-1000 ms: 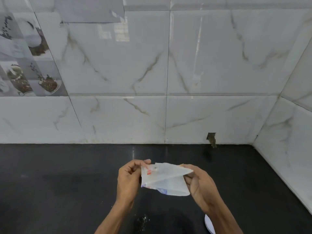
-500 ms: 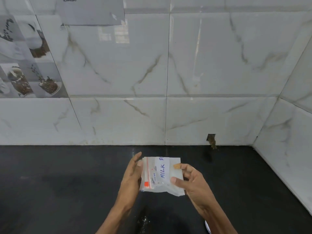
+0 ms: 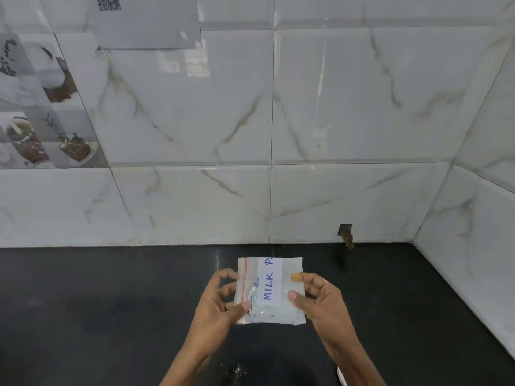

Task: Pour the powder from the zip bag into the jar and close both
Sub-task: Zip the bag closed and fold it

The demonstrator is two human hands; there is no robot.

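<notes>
Above the counter point(image 3: 111, 302), my left hand point(image 3: 220, 302) pinches the bag point(image 3: 267, 316) at its red zip edge and my right hand point(image 3: 320, 299) pinches the opposite edge; it looks light, limp and slick, so I'd grip the stiffer zip strip.

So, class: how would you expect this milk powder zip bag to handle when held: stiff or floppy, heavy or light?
Probably floppy: the zip bag is thin, see-through film, wrinkled near its lower edge. Likely light: the left hand and right hand hold it by fingertip pinches alone.
</notes>
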